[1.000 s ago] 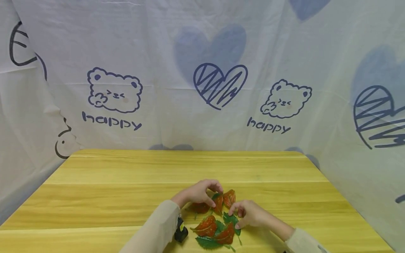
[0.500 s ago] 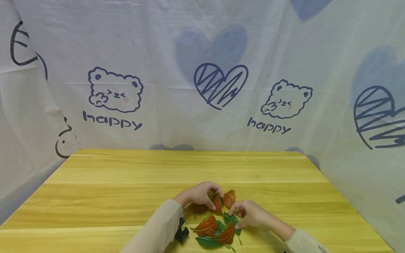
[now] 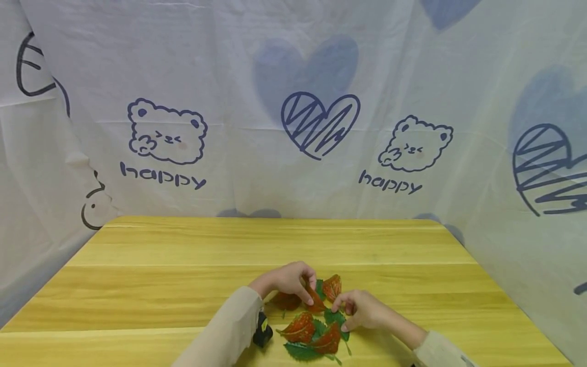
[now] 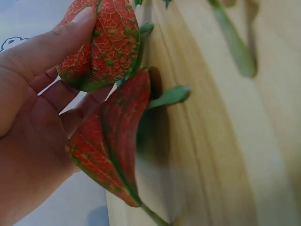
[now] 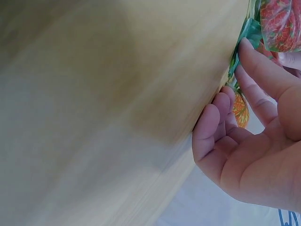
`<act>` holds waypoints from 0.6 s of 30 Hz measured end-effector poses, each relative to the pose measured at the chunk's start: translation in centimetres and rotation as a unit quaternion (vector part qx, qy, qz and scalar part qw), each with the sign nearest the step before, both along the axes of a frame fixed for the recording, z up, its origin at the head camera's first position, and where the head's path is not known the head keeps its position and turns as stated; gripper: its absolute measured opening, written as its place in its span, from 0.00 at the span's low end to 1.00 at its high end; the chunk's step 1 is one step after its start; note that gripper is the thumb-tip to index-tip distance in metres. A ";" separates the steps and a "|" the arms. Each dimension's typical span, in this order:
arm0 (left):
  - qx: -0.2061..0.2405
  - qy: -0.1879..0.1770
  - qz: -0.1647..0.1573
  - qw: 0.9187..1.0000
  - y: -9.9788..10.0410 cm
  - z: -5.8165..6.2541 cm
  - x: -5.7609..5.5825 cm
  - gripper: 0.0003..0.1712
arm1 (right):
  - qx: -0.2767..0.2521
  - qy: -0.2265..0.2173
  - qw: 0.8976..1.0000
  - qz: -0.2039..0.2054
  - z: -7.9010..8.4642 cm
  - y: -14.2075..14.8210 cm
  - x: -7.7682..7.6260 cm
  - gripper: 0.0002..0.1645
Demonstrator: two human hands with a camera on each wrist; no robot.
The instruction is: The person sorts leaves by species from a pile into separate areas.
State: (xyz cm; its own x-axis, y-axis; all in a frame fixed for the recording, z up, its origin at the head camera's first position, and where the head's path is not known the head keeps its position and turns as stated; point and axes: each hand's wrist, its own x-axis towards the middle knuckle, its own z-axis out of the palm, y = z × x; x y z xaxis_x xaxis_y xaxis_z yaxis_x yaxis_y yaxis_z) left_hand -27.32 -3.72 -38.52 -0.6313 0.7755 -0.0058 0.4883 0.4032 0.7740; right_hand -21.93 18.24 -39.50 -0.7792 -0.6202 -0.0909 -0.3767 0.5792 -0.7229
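My left hand [image 3: 291,279] pinches a red leaf [image 4: 110,52] with yellowish veins, its thumb flat on the leaf's face. Below it in the left wrist view, a second red leaf [image 4: 115,136] overlaps the palm, its stem reaching to the table. Opposite, my right hand [image 3: 364,310] holds a green leaf [image 3: 333,317] between thumb and forefinger, low at the tabletop. The right hand's other fingers curl against the wood. An orange-red leaf [image 3: 332,288] and a dark green leaf [image 3: 319,289] lie just beyond the held ones.
Nearer me lie two red leaves, one to the left [image 3: 299,328] and one to the right [image 3: 329,340], over a green leaf [image 3: 300,351]. A black device [image 3: 262,331] sits at the left wrist. Behind the wooden table [image 3: 183,244] hangs a printed white cloth [image 3: 238,102].
The left hand has shifted slightly left and drawn its red leaf toward itself, tilting it and baring more of the green leaf behind. The right hand stays in place.
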 end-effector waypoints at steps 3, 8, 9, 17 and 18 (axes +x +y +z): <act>0.014 -0.010 -0.011 1.000 -0.1 0.1 -0.1 0.08 | 0.000 0.001 1.000 0.001 0.0 -0.1 0.0 0.18; 0.047 -0.031 -0.013 0.998 -0.3 0.1 -0.4 0.07 | 0.001 0.000 1.000 0.000 0.0 -0.1 0.0 0.18; 0.053 -0.031 -0.009 0.998 -0.4 0.1 -0.5 0.07 | 0.001 0.000 1.000 0.000 0.0 -0.1 0.0 0.17; 0.136 -0.047 0.045 0.989 -0.6 0.1 -0.8 0.08 | 0.000 -0.002 1.000 -0.002 0.1 -0.1 0.0 0.17; 0.149 -0.057 0.056 0.986 -0.7 0.2 -0.8 0.08 | 0.001 -0.002 1.000 -0.003 0.1 -0.1 0.1 0.17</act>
